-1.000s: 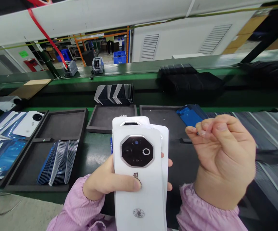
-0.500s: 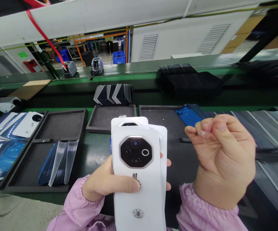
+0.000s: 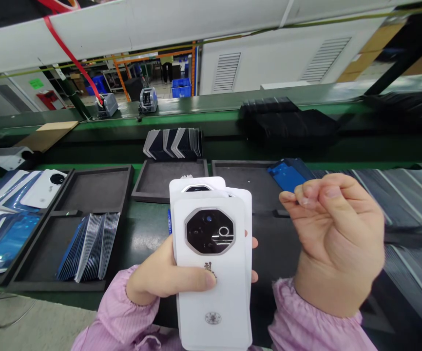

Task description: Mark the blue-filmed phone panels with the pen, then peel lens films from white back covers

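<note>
My left hand [image 3: 174, 273] grips a small fanned stack of white phone back covers [image 3: 229, 297], its thumb pressed on the front one. That cover has a black octagonal camera window [image 3: 210, 231], dark lettering partly under the thumb and a round emblem lower down. Fingertips show past the stack's right edge. Raised to the right, apart from the stack, my right hand [image 3: 338, 239] is closed in a pinch. A tiny piece of clear film [image 3: 305, 200] shows faintly at its fingertips. Just behind this hand lies a blue-filmed sheet [image 3: 287, 174].
At left, a dark tray [image 3: 128, 187] holds a row of blue-filmed panels [image 3: 92, 248]; more white covers [image 3: 45, 190] lie beside it. Behind are upright dark panels [image 3: 174, 143], two tape dispensers [image 3: 148, 100] and black stacks [image 3: 287, 122]. Rows of filmed panels [image 3: 404, 195] fill the right.
The front cover has shifted slightly right and down in my left hand, and the stack is a little more fanned. My right hand has moved marginally left, still pinched.
</note>
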`<state>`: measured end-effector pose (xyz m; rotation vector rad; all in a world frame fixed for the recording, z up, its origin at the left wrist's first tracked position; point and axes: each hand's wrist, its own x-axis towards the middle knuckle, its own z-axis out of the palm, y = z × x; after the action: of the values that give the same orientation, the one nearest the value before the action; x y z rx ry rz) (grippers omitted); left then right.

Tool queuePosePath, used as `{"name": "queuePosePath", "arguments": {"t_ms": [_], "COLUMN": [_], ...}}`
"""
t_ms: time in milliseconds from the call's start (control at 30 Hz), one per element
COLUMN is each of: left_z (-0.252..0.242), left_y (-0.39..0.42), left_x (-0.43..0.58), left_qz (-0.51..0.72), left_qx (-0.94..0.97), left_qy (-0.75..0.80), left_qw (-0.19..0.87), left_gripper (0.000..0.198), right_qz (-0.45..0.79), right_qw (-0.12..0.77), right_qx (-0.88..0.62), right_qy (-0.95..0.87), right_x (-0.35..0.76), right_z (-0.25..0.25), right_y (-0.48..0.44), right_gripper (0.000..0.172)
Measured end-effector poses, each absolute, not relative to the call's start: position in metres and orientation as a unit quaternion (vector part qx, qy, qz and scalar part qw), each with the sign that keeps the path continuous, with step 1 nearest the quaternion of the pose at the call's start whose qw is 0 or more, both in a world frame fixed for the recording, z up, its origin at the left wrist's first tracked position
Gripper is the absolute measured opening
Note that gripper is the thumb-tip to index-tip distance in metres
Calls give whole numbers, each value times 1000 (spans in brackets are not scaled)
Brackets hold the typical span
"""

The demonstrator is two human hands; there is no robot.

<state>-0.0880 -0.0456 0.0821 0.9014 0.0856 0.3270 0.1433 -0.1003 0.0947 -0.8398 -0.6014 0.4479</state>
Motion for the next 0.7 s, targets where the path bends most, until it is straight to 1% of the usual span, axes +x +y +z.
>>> {"name": "queuePosePath", "arguments": {"t_ms": [200,367,567,700], "left_z": [82,85,88,89], "left_y": [-45,-45,-44,-44], "left_x": [-89,-89,-88,-88], "left_qz": [153,136,138,133], "left_qx": [440,423,405,402], "left_qy": [42,47,31,37], "left_qw": [884,895,903,905], "left_gripper": [58,62,57,57], "right_qz": [223,222,227,223], "right_qw": [848,844,844,843], "right_qx": [-388,-396,-390,-397], "right_qy": [-284,-285,-289,-286], "right_x": [143,142,141,141], "right_z": [94,95,95,95], "right_y": [-99,-98,-99,-99], "right_gripper": [33,31,30,31]}}
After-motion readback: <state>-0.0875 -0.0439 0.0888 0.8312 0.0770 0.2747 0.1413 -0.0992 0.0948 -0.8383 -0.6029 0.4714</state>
